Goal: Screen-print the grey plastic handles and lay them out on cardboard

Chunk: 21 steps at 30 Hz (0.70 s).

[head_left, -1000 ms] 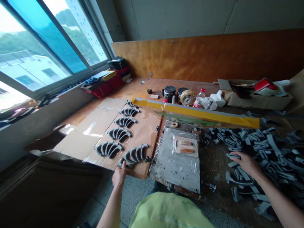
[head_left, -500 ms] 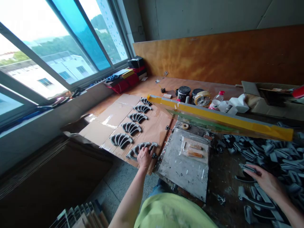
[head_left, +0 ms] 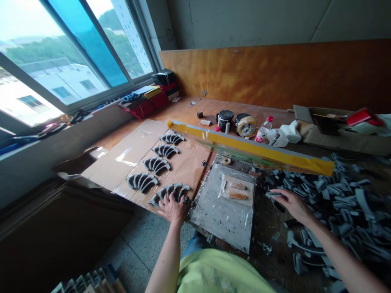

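My left hand [head_left: 172,209] lies with fingers spread over the nearest group of curved grey handles [head_left: 180,190], on the cardboard sheet [head_left: 192,162]. Its fingertips touch them. Farther back, several more fanned groups of the same handles [head_left: 157,165] run in a row. To the right, my right hand [head_left: 291,205] pinches one grey handle [head_left: 275,195] at the left edge of a loose heap of grey handles [head_left: 332,195]. Between my hands lies a grey metal plate [head_left: 220,221] bearing wooden-looking pieces [head_left: 236,195] under clear film.
A long yellow-taped bar [head_left: 253,146] crosses the bench behind the plate. Beyond it stand black tubs [head_left: 226,121], a tape roll [head_left: 247,126], a red-capped bottle [head_left: 264,129] and an open carton [head_left: 317,136]. A window [head_left: 91,53] is at the left.
My left hand has spread out flat over the nearest handles. My right hand has moved left and away from me with the grey handle. The view has turned slightly right.
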### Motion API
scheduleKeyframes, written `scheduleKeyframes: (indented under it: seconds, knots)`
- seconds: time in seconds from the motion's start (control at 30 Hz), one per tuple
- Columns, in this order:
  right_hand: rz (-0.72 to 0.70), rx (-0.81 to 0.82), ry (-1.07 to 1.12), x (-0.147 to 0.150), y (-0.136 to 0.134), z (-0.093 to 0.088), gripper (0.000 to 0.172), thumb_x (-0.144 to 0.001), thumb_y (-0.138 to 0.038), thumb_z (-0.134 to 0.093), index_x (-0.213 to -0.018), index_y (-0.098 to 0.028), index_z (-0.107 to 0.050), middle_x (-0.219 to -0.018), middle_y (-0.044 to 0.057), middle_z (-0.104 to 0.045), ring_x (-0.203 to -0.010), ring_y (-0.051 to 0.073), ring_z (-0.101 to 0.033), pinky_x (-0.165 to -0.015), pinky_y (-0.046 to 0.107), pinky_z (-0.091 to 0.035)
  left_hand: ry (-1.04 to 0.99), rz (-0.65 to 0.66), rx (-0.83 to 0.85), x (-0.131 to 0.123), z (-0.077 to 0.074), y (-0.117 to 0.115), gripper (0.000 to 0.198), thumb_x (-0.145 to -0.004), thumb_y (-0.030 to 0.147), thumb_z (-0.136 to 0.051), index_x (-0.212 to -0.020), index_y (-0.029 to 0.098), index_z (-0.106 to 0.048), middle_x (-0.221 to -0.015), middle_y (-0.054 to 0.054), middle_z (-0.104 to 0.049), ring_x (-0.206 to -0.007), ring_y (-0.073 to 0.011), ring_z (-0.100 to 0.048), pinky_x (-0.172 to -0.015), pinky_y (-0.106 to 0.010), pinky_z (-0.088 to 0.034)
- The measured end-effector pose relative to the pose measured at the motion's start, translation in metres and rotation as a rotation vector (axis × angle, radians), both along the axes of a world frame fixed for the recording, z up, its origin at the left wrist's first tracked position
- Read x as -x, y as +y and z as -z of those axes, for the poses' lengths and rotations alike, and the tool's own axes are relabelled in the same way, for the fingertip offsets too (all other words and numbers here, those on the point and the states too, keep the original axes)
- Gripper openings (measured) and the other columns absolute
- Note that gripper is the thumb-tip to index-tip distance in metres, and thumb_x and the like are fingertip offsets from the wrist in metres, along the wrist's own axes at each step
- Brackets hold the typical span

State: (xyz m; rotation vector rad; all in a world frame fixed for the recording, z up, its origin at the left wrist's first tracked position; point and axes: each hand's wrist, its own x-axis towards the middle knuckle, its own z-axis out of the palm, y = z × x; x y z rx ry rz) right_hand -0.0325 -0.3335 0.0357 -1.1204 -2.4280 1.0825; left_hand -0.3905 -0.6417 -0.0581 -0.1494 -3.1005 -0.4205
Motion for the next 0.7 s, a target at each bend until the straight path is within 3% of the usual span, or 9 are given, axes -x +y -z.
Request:
scheduleKeyframes:
  seconds: [0.17, 0.27, 0.37, 0.53, 0.6, 0.7]
  knots:
    - [-0.244, 0.003, 0.040, 0.090, -0.021, -0.018, 0.025, -0.087, -0.046, -0.052, -0.091, -0.023, -0.063, -0.091, 0.003, -0.071, -0.086, 0.021, -0.064, -0.081, 0.033, -0.048, -0.063, 0.089, 0.078, 0.015, -0.011, -0.001, 0.057, -0.080, 0.062, -0.052, -0.117, 0.020, -0.063, -0.130, -0.014, -0.059, -0.125, -0.0381, -0.046, -0.101, -0.048, -0.037]
    - [-0.417, 0.049, 0.028, 0.137, -0.025, -0.018, 0.020, -0.087, -0.037, -0.053, -0.090, -0.022, -0.065, -0.092, 0.003, -0.070, -0.089, 0.020, -0.063, -0.082, 0.031, -0.045, -0.082, 0.131, 0.083, 0.018, -0.016, -0.007, 0.056, -0.077, 0.062, -0.056, -0.113, 0.020, -0.065, -0.126, -0.014, -0.062, -0.122, -0.0353, -0.049, -0.100, -0.042, -0.040]
    - [-0.498, 0.066, -0.073, 0.167, -0.025, -0.012, 0.018, -0.087, -0.033, -0.056, -0.091, -0.022, -0.068, -0.093, 0.002, -0.071, -0.088, 0.020, -0.064, -0.080, 0.031, -0.045, -0.089, 0.181, 0.081, 0.017, -0.022, -0.018, 0.055, -0.079, 0.061, -0.056, -0.114, 0.020, -0.065, -0.127, -0.013, -0.062, -0.125, -0.0329, -0.049, -0.099, -0.039, -0.041]
    - [-0.421, -0.116, -0.185, 0.178, -0.033, 0.003, 0.018, -0.086, -0.034, -0.060, -0.099, -0.028, -0.071, -0.095, 0.001, -0.072, -0.091, 0.021, -0.066, -0.079, 0.031, -0.047, -0.018, 0.219, 0.036, 0.027, -0.037, -0.021, 0.054, -0.078, 0.061, -0.060, -0.114, 0.021, -0.065, -0.128, -0.013, -0.061, -0.123, -0.0320, -0.051, -0.098, -0.039, -0.044]
    - [-0.353, -0.223, -0.184, 0.173, -0.042, 0.008, 0.018, -0.088, -0.034, -0.058, -0.099, -0.028, -0.071, -0.094, 0.002, -0.072, -0.090, 0.023, -0.067, -0.078, 0.033, -0.049, 0.039, 0.268, 0.014, 0.044, -0.045, -0.008, 0.051, -0.078, 0.058, -0.062, -0.113, 0.021, -0.066, -0.129, -0.013, -0.060, -0.125, -0.0309, -0.050, -0.100, -0.038, -0.044]
    - [-0.223, -0.404, -0.078, 0.160, -0.057, 0.017, 0.023, -0.090, -0.037, -0.053, -0.104, -0.030, -0.071, -0.094, 0.005, -0.072, -0.091, 0.026, -0.067, -0.080, 0.037, -0.053, 0.101, 0.379, -0.037, 0.083, -0.058, 0.031, 0.047, -0.077, 0.054, -0.065, -0.110, 0.020, -0.067, -0.128, -0.012, -0.061, -0.125, -0.0290, -0.050, -0.104, -0.036, -0.041]
